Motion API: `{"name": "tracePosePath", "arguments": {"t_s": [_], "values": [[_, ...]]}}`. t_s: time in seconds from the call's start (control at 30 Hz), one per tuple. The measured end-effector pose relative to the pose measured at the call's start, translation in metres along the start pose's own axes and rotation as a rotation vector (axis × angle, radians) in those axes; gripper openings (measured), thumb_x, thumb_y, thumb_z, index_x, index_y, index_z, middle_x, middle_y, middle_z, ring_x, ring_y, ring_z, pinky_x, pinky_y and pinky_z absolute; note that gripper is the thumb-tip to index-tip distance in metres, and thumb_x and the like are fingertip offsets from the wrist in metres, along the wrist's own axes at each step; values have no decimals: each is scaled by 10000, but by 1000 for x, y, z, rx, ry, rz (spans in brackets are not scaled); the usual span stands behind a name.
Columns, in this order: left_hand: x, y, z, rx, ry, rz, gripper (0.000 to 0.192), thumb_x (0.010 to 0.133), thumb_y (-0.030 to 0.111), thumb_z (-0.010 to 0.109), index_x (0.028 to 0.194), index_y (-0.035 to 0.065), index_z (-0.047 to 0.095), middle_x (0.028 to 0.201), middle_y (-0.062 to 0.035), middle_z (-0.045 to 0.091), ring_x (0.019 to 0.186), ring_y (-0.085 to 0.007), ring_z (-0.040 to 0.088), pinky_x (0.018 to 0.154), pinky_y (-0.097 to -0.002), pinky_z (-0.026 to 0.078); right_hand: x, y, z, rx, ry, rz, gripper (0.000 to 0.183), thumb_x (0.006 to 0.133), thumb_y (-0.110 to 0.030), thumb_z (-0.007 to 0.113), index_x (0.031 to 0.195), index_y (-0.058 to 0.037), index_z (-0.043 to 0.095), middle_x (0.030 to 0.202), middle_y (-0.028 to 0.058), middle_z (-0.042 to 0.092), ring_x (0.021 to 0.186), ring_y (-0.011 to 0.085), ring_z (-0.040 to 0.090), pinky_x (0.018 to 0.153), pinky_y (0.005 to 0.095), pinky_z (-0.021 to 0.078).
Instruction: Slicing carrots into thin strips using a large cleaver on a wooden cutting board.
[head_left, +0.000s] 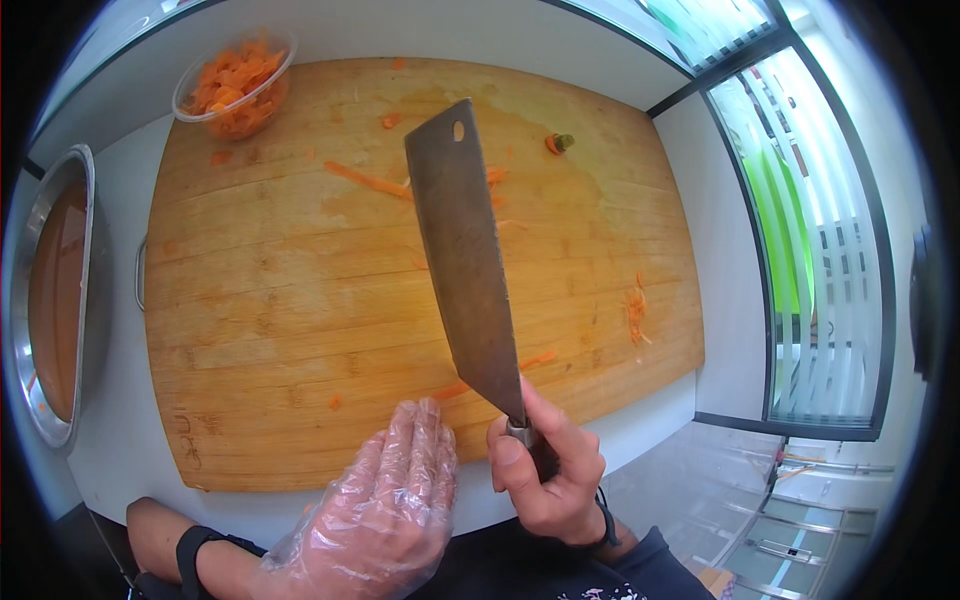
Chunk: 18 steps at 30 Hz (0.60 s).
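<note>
My right hand (551, 469) is bare and grips the dark handle of a cleaver (465, 247). The broad grey blade points away from me, held over a bamboo cutting board (300, 300), and has a hole near its far corner. My left hand (375, 495) wears a clear plastic glove. It holds nothing, its fingers extended flat at the board's near edge. Just past its fingertips lies an orange carrot strip (450, 391), partly hidden by the blade. Another carrot strip (366, 180) lies farther back, left of the blade.
A clear plastic bowl (286, 61) of carrot slices (236, 75) stands at the board's far left corner. Left of the board, a metal basin (88, 195) holds brownish-orange liquid. A carrot stub (555, 143) and carrot shreds (636, 311) lie on the right. White panels (720, 247) border the worktop.
</note>
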<state>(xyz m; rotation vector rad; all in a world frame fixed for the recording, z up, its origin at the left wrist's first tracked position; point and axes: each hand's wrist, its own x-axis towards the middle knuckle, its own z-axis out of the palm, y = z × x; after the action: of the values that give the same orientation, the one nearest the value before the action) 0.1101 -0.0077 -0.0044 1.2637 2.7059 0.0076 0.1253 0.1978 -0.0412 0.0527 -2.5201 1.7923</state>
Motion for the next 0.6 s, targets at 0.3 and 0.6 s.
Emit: {"name": "tracePosePath", "arguments": {"t_s": [0.3,0.6], "values": [[2,-1,-6,-2,-29,7,556,975,202,470,1447,-86,521,1539,-285,491,1438,-389,486,1177,-423,393,-20,-1,-9,218,-15,-16,482,953,51,629,1423,122,548,828,97,694,640,65,579,592,210,460],[4,-3,-3,-41,7,36,548,970,194,474,1431,-97,532,1515,-301,506,1425,-412,491,1174,-434,402,-4,-1,5,53,-32,-17,493,952,27,660,1429,97,560,941,125,719,674,83,584,616,225,481]]}}
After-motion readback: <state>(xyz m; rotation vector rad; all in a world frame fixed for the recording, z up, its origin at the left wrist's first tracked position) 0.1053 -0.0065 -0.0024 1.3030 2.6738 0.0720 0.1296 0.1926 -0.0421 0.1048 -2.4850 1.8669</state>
